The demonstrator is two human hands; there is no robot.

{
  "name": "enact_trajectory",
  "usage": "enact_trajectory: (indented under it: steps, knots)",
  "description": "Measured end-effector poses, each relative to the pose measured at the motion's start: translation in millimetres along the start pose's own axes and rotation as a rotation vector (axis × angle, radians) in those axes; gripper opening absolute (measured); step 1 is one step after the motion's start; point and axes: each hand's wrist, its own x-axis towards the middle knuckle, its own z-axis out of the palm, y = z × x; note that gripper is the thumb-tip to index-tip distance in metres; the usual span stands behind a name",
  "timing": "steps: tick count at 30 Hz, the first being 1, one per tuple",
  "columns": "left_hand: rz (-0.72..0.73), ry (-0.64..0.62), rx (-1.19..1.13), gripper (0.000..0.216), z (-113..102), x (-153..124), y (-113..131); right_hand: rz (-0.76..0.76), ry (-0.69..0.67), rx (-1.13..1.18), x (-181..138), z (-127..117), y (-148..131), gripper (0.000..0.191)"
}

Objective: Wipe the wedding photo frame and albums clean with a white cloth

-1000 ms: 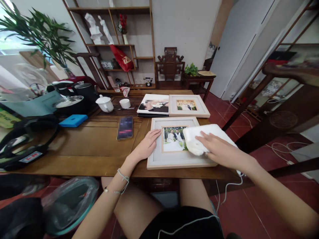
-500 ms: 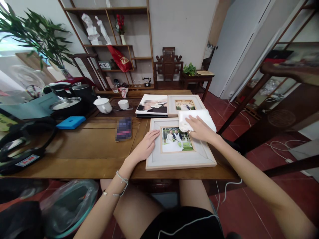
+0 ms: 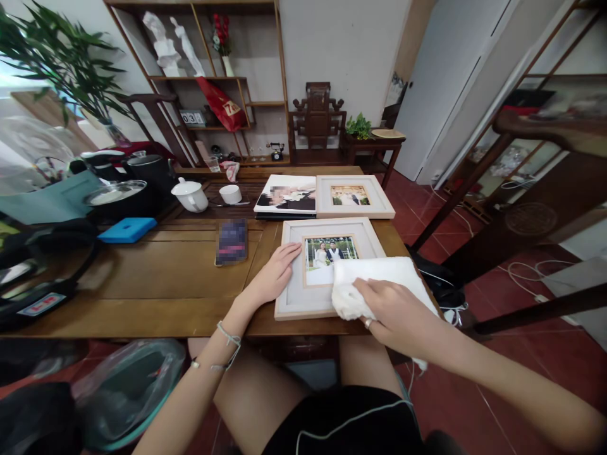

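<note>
A pale wooden picture frame [image 3: 291,291] lies face up at the table's front edge, with a photo of a couple outdoors in its middle. Along its left side rests my left hand [image 3: 276,273], fingers stretched out flat on the rim. My right hand [image 3: 396,313] has its fingers closed on a white cloth [image 3: 403,272] at the frame's near right corner. That corner and part of the photo's lower right are hidden under the cloth, which also reaches past the table's right edge.
Behind lie a second framed photo [image 3: 384,201] and a white-covered album [image 3: 303,183]. A phone [image 3: 231,242], a blue box [image 3: 128,230], headphones [image 3: 85,272], a lidded white teapot [image 3: 190,196] and a white cup [image 3: 231,194] stand leftward. A dark wooden chair [image 3: 521,208] is at right.
My right hand has pulled the cloth from the frame's far right corner down to its near right corner. My left hand stays on the left rim. The view has shifted slightly.
</note>
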Motion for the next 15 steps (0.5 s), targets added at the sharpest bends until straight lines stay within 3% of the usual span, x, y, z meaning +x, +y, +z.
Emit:
enact_trajectory:
  steps: [5,10,12,15]
  knots:
    - [0.007,0.007,-0.015,0.051,1,-1,-3,0.027,0.096,-0.082,46,24,37,0.035]
    - [0.021,0.022,-0.020,0.050,3,-2,-5,-0.016,0.257,0.014,93,40,88,0.039]
    - [0.017,0.026,-0.013,0.050,3,-1,-5,-0.037,0.282,0.029,100,44,102,0.043]
    - [0.013,0.028,-0.006,0.050,2,-1,-4,-0.056,0.217,0.006,94,48,109,0.055]
